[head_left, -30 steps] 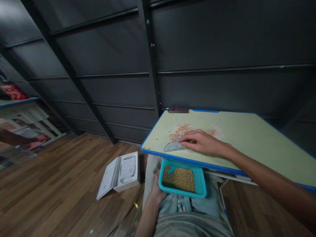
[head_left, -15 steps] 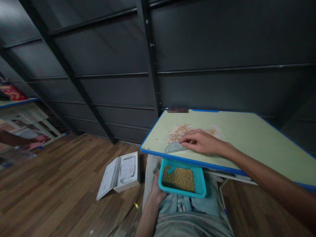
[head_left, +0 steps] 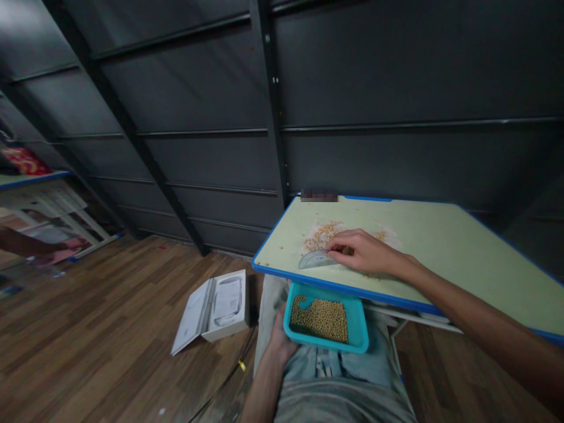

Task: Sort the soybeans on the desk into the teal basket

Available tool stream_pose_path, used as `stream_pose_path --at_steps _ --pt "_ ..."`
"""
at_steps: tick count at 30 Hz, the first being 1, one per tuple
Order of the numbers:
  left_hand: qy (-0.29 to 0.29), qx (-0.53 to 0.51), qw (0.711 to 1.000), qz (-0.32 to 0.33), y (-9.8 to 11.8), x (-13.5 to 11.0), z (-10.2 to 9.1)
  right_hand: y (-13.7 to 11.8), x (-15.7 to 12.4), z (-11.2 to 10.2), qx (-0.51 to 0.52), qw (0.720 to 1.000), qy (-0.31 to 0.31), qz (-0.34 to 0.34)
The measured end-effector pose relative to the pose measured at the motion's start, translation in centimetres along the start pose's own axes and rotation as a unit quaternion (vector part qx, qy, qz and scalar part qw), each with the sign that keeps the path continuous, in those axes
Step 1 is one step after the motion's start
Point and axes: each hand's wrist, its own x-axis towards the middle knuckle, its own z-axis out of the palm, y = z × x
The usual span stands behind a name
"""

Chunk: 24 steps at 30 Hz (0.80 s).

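Note:
My right hand rests on the pale green desk, fingers curled on a clear half-round protractor near the front edge. Yellow beans lie scattered on the desk just beyond the protractor. Below the desk edge, over my lap, my left hand grips the left side of a teal tray that holds a layer of the same beans.
An open white box lies on the wooden floor to my left, with a thin cable beside it. A dark panelled wall rises behind the desk. At far left another person's arm reaches near another blue-edged desk.
My right hand and the protractor have shifted slightly to the right along the desk's front edge. The tray and left hand stay put.

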Motion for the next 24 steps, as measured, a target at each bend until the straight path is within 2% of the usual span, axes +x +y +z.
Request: stream_pose_path --at_steps 24 --pt "0.007 -0.011 1.000 -0.003 0.19 -0.29 0.42 0.46 0.03 0.89 0.024 0.998 0.013 -0.058"
